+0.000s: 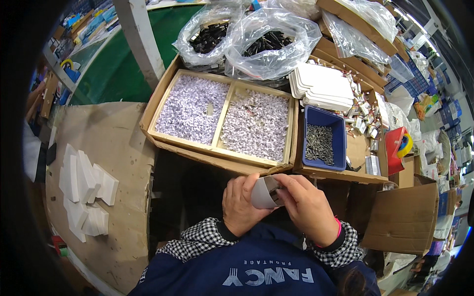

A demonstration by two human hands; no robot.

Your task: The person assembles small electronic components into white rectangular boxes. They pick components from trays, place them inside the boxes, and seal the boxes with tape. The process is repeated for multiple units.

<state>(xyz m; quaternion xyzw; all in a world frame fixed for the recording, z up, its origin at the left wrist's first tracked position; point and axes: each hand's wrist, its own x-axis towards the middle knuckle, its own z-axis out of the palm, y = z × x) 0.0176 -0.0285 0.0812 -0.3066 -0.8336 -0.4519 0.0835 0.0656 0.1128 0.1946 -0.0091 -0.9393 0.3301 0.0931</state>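
Note:
My left hand [240, 204] is closed around a white plastic casing [263, 194] in front of my body, its fingers along the left side. My right hand [307, 207] is at the casing's open right end, thumb and fingers bent together at the opening. Whatever small piece those fingers pinch is hidden. Just beyond my hands stands a wooden tray [215, 145] with two compartments full of tiny whitish parts. A blue plastic bin [323, 163] holding small metal screws [320, 140] stands to its right.
Clear plastic bags [308, 37] of black parts stand behind the tray. White flat panels [321, 84] are stacked beside small metal-and-white components [363, 111]. White casings [84, 185] lie on the cardboard-covered table [126, 237] at left. A tape roll [405, 145] and an open carton [402, 217] are at right.

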